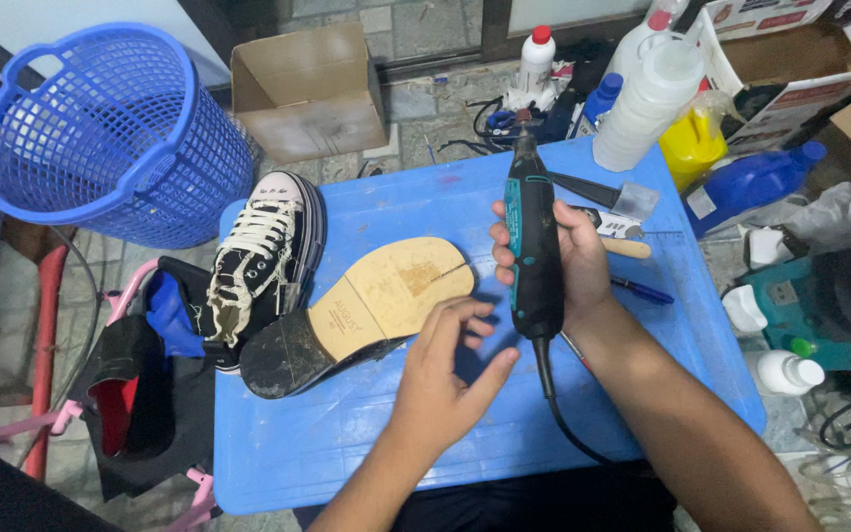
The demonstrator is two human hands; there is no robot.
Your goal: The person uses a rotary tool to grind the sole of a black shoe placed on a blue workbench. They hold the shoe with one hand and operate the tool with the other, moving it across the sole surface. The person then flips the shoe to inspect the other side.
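A black and teal corded rotary tool (532, 241) stands nearly upright over the middle of the blue plastic tabletop (347, 433), its small grinding tip pointing away from the person and its black cord trailing down off the near edge. The right hand (573, 261) holds it, fingers wrapped tight around the body and thumb on the near side. Just to its left, the left hand (445, 369) hovers with fingers loosely spread and slightly curled, holding nothing, its fingertips close to the toe end of a shoe sole (361, 310). That sole lies bottom up on the tabletop, tan leather at the front with a crack near the toe and a worn black heel towards the left edge. Beside the sole, at the table's left edge, sits a black canvas sneaker (263, 261) with dirty white laces. Behind the tool lie a blue pen (642, 291) and a wooden-handled tool (627, 246). Farther out stand a blue mesh basket (110, 128), a cardboard box (307, 94) and white bottles (647, 94).
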